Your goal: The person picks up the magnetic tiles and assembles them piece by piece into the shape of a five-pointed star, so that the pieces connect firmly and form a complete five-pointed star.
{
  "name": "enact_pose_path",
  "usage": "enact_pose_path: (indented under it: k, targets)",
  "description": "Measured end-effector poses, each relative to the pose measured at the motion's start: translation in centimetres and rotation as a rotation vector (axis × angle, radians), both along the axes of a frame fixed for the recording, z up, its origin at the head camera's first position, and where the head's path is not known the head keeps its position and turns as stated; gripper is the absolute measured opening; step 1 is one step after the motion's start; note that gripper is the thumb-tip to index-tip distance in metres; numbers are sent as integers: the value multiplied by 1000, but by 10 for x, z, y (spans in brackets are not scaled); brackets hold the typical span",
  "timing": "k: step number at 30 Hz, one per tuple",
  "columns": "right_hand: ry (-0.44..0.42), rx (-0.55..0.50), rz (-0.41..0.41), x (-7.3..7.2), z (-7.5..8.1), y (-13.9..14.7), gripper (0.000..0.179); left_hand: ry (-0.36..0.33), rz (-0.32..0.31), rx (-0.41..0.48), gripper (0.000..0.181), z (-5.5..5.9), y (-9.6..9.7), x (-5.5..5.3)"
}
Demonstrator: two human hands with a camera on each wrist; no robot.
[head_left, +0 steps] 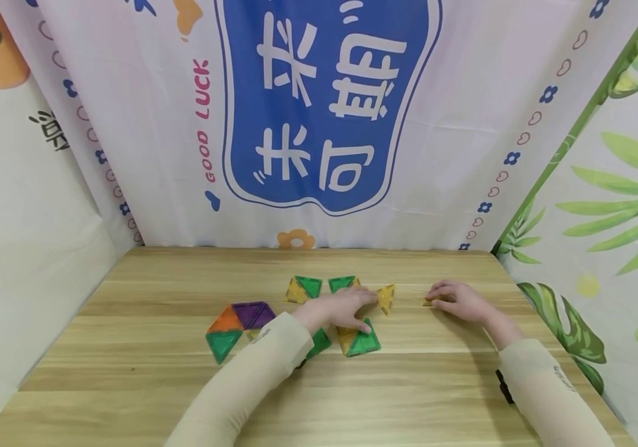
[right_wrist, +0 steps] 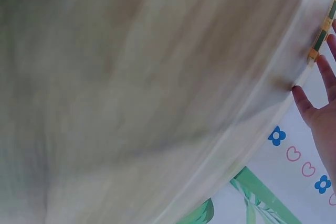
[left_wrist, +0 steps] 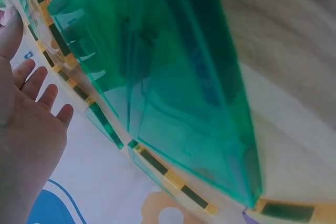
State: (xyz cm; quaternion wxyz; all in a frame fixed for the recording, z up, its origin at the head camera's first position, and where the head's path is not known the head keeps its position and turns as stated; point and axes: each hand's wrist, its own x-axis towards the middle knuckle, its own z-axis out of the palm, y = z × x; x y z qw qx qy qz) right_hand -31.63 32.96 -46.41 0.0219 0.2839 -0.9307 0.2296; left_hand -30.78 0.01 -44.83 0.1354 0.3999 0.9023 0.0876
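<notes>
My left hand (head_left: 341, 307) reaches over a cluster of translucent triangular tiles, its fingers spread with gaps between them. Its fingertips are right at a yellow triangular tile (head_left: 386, 298); its thumb overlaps the green tile (head_left: 366, 340) below. In the left wrist view, another green tile (left_wrist: 173, 72) looms close, with yellow tile edges beyond it. Farther right, my right hand (head_left: 458, 300) is low over the table, fingertips at a small yellow tile (right_wrist: 321, 40) mostly hidden beneath them. A gap shows between its thumb and fingers in the right wrist view.
Left of the cluster lie joined tiles: orange (head_left: 226, 320), purple (head_left: 254, 314) and teal (head_left: 222, 344). Green-and-yellow pairs sit behind the left hand, one with a green tile (head_left: 310, 285). The wooden table (head_left: 128, 391) meets a printed curtain (head_left: 453, 124) at its back edge.
</notes>
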Motion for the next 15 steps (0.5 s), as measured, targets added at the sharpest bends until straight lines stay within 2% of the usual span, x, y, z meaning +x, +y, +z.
enact_pose_path:
  k: [6,10,15]
  targets:
    - [-20,-3,22,-1,0,-8,18,8,-6,-41,78,-5,3,-1]
    - [-39,-5,29,-1,2,-11,19,8,-15,-37,76,-6,3,-2]
    - [-58,-44,-15,0,5,-10,23,14,-16,-31,76,-5,3,-3]
